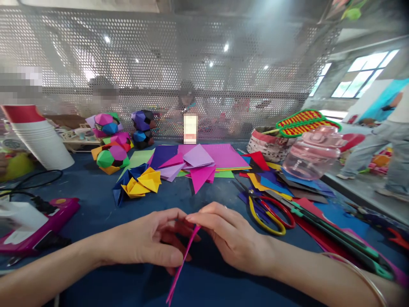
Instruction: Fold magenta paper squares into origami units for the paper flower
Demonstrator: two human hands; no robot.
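A folded magenta paper (180, 269), seen nearly edge-on, stands between my hands near the front of the dark blue table. My right hand (231, 236) is closed on its upper end, fingers pressed together. At its left side is my left hand (159, 241), fingers curved and apart, thumb tip beside the paper's edge. Beyond my hands lie folded magenta and lilac pieces (198, 161) on a stack of magenta sheets (230, 157). Yellow folded pieces (142, 183) and dark blue folded pieces (119, 191) sit to the left of them.
On the right are scissors (266, 213), a green-and-black cutter (341, 243), coloured paper sheets and a pink bottle (313, 155). Stacked cups (46, 138), multicoloured paper balls (111, 157) and a magenta power strip (60, 219) stand left. A perforated screen (166, 55) rises behind.
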